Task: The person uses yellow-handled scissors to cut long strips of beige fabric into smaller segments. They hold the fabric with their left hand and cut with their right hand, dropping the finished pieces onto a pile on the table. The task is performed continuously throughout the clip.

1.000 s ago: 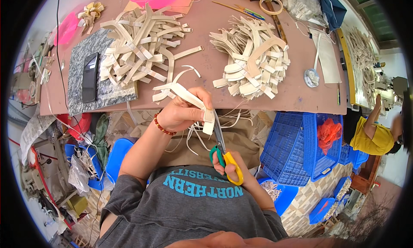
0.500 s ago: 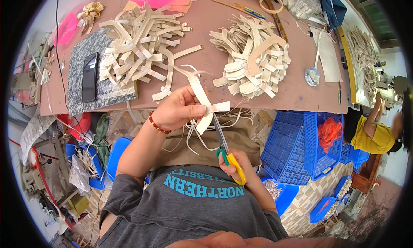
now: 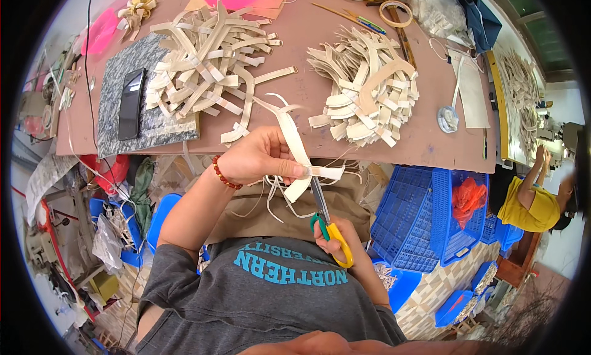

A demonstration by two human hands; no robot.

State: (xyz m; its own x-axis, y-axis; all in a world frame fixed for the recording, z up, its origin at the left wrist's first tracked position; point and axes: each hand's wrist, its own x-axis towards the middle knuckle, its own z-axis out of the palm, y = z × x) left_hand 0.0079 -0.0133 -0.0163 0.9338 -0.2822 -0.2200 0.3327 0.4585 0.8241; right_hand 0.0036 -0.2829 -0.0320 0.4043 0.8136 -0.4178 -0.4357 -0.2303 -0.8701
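My left hand [image 3: 258, 158] pinches a cream fabric strap piece [image 3: 292, 136] between thumb and fingers, just off the table's near edge. The piece has a forked upper end and a short side tab pointing right. In my right hand [image 3: 348, 232] is a pair of scissors [image 3: 319, 198] with green and yellow handles. Their blades point up to the piece where the tab joins it; the tips are hidden behind or within it. Thin cream strips [image 3: 274, 201] hang below the piece over my lap. Similar strap pieces lie in a left pile [image 3: 209, 65] and a right pile [image 3: 369, 90].
A black phone [image 3: 131, 105] rests on a grey stone slab [image 3: 111, 118] at the table's left. Tape [image 3: 396, 14], pencils [image 3: 363, 21] and a small clear dish [image 3: 447, 119] lie toward the right. Blue crates [image 3: 409, 216] stand below; a person in yellow [image 3: 529, 198] works at far right.
The scissors have come up slightly, deeper at the tab's base. The side tab now tilts and looks split from its earlier flat shape. My left hand keeps its pinch.
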